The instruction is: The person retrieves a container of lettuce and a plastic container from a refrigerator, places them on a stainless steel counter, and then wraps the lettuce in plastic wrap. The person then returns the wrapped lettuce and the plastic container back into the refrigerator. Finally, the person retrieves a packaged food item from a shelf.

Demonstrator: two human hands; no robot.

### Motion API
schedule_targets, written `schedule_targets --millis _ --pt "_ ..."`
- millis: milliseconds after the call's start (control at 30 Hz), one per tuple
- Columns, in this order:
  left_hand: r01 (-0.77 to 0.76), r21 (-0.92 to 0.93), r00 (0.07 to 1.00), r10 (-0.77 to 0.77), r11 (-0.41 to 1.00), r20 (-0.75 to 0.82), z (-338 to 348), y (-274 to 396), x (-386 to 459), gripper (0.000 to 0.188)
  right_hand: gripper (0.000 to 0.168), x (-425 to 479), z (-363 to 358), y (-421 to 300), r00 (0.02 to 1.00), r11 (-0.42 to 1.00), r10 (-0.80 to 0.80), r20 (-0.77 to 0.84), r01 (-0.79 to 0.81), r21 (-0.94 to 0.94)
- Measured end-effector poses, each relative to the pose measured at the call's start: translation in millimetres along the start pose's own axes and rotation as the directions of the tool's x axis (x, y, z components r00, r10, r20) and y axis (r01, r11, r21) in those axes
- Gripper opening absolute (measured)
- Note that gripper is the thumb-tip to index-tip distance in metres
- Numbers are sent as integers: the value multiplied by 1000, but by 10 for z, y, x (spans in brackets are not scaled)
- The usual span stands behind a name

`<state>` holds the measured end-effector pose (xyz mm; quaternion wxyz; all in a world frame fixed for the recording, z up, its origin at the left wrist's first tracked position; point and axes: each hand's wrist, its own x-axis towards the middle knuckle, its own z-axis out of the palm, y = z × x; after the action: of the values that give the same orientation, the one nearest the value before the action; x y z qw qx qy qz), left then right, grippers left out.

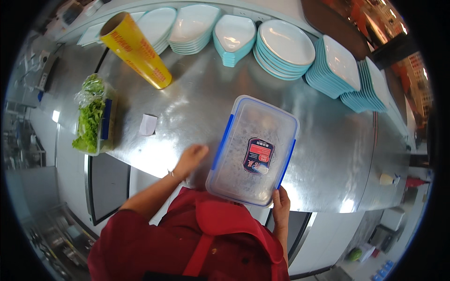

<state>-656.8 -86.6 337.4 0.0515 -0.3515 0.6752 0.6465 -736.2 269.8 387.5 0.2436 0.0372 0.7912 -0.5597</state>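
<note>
A lidded clear plastic food container [242,123] with blue side clips and a printed label on its lid lies at the steel table's front edge. My right hand [282,205] grips its near right corner, thumb on top and the other fingers at its side. What the container holds is hard to see through the cloudy lid. To its left, my left hand [191,159] hovers over the table edge, apart from the container. That hand is slightly blurred; no object shows in it, and its fingers' spread is unclear.
A clear container of leafy lettuce [89,123] stands at the left. A small paper piece [148,125] lies beside it. Behind stands a yellow printed cardboard tube [137,51]. White-and-turquoise plates [286,42] in several stacks line the back. A small bottle [386,179] is far right.
</note>
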Motion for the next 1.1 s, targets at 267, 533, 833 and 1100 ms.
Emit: schedule_targets --millis 267,533,833,1100 --pt "388 -691 916 -170 609 364 506 74 -1172 68 60 336 -152 -149 988 955 15 151 30 -294" --pt "433 -679 901 -292 593 320 1027 191 -1432 57 48 431 216 70 917 985 24 398 47 -167" --pt "180 -805 931 -363 565 -46 949 -156 -1595 56 41 -252 563 101 901 998 46 431 -58 14" --pt "141 -852 943 -332 504 -41 576 -806 -1942 39 41 -793 862 255 822 980 100 561 -178 86"
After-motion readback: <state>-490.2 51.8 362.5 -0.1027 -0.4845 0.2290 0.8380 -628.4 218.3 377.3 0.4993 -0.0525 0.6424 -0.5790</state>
